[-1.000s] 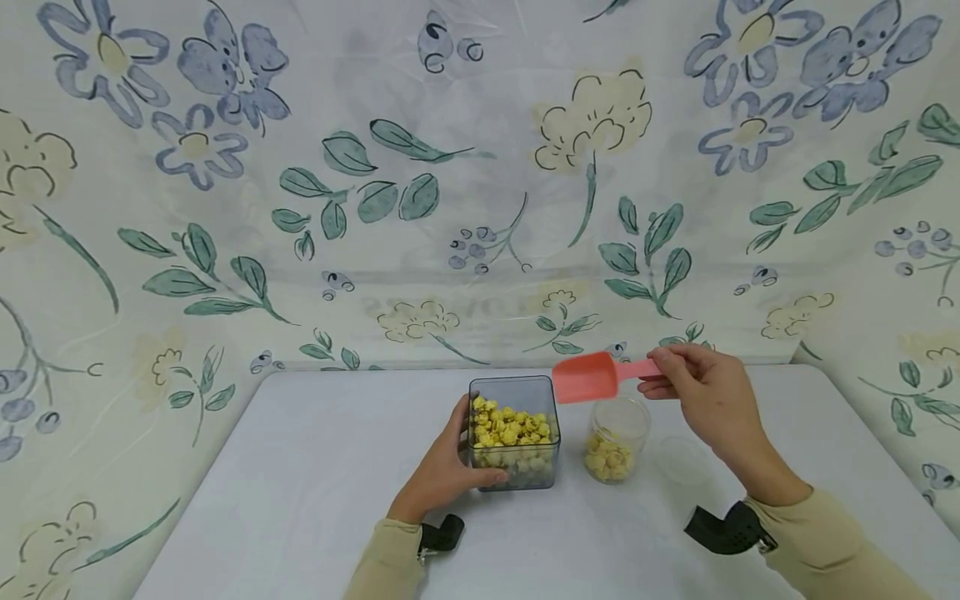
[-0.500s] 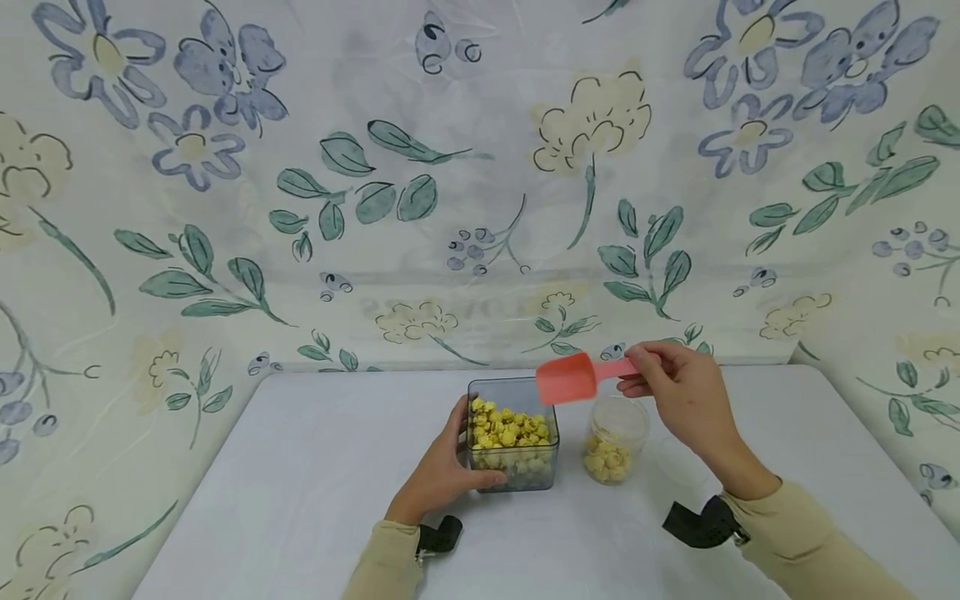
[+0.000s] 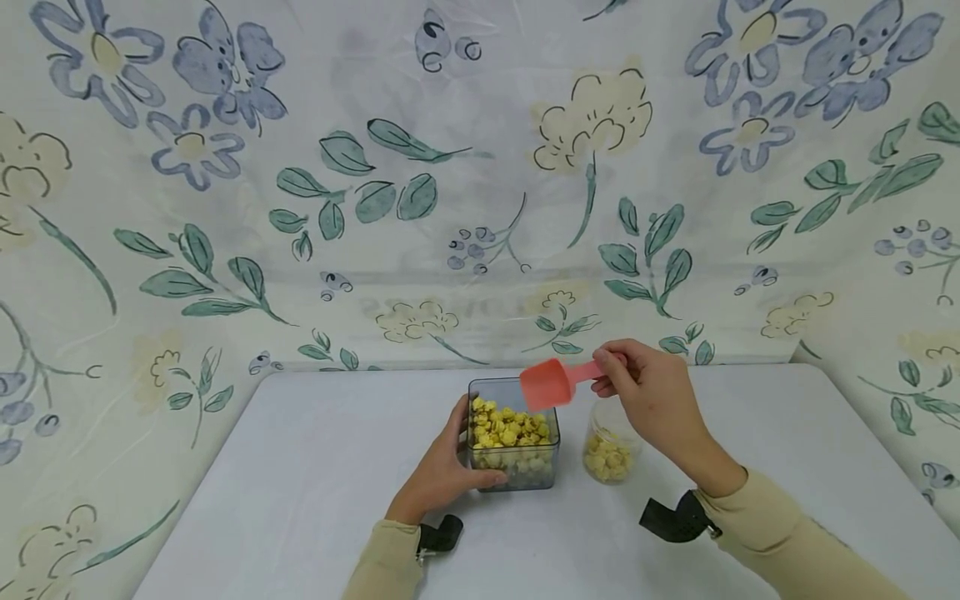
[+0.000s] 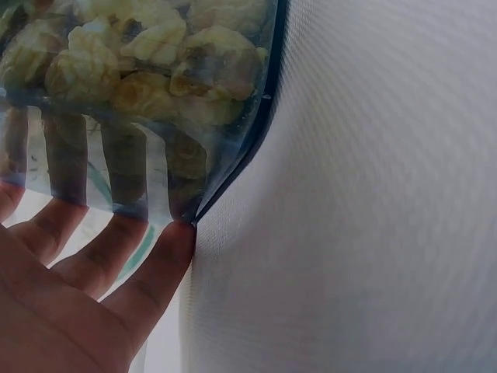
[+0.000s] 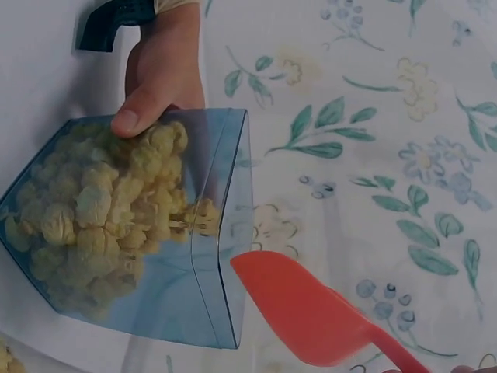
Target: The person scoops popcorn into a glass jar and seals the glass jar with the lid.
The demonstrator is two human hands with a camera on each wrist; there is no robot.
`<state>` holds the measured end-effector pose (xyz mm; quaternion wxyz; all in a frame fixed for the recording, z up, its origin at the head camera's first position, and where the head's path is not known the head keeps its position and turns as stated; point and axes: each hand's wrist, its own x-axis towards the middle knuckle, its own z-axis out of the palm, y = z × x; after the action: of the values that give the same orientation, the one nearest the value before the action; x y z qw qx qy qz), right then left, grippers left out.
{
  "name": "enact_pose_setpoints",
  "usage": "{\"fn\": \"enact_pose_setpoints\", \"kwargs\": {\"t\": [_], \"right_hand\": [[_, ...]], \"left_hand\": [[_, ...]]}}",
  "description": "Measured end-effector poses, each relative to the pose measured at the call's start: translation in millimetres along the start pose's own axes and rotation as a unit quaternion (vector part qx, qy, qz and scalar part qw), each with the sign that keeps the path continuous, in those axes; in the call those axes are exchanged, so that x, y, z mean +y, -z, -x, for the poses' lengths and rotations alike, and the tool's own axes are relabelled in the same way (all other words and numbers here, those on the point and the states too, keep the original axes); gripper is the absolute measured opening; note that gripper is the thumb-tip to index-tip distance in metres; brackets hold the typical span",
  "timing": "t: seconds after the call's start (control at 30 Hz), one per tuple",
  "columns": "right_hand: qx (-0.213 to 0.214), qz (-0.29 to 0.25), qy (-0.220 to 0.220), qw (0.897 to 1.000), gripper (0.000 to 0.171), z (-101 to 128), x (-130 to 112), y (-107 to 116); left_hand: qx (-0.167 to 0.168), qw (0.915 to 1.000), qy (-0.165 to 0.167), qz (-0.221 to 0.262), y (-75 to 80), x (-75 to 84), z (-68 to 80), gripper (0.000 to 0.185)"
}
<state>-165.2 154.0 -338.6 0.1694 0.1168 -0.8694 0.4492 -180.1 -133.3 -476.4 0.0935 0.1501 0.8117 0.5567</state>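
A clear bluish square container stands on the table, partly filled with yellow popcorn. My left hand grips it from the left, thumb on the front wall and fingers along the side. Those fingers also show against the wall in the left wrist view. My right hand pinches the handle of a coral-pink scoop. The scoop's bowl hangs over the container's right back corner, and no popcorn shows in it. In the right wrist view, the scoop is close to the container's rim.
An open clear round jar with some popcorn stands just right of the container, below my right hand. The white table ends at the back against a hanging flower-patterned cloth.
My right hand has moved left with the scoop, from above the jar to over the container's right side. The left hand and the container have stayed in place.
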Motion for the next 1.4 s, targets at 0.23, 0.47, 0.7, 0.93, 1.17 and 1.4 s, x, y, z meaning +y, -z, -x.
{"fn": "enact_pose_setpoints", "kwargs": {"t": [0.23,0.47,0.7,0.93,1.17,1.4], "right_hand": [[-0.01,0.047,0.036,0.998,0.012,0,-6,-7],[-0.038,0.113,0.093,0.988,0.01,1,-11,-14],[-0.056,0.15,0.141,0.977,0.01,2,-15,-20],[-0.063,0.196,0.2,0.958,0.013,1,-14,-30],[-0.075,0.216,0.237,0.944,0.012,0,-14,-36],[-0.083,0.259,0.305,0.913,0.021,0,-11,-40]], "left_hand": [[0.0,1.0,0.002,0.003,-0.2,-0.1,-0.2,0.129],[0.0,1.0,-0.002,-0.001,-0.7,0.1,-0.1,0.129],[0.0,1.0,-0.002,0.0,-0.7,-0.1,-1.2,0.129],[-0.002,1.0,-0.004,0.003,0.0,0.0,-0.8,0.128],[0.001,1.0,-0.003,0.002,0.2,-0.6,-0.8,0.129],[0.001,1.0,-0.008,-0.004,-0.1,-0.1,-1.2,0.129]]}}
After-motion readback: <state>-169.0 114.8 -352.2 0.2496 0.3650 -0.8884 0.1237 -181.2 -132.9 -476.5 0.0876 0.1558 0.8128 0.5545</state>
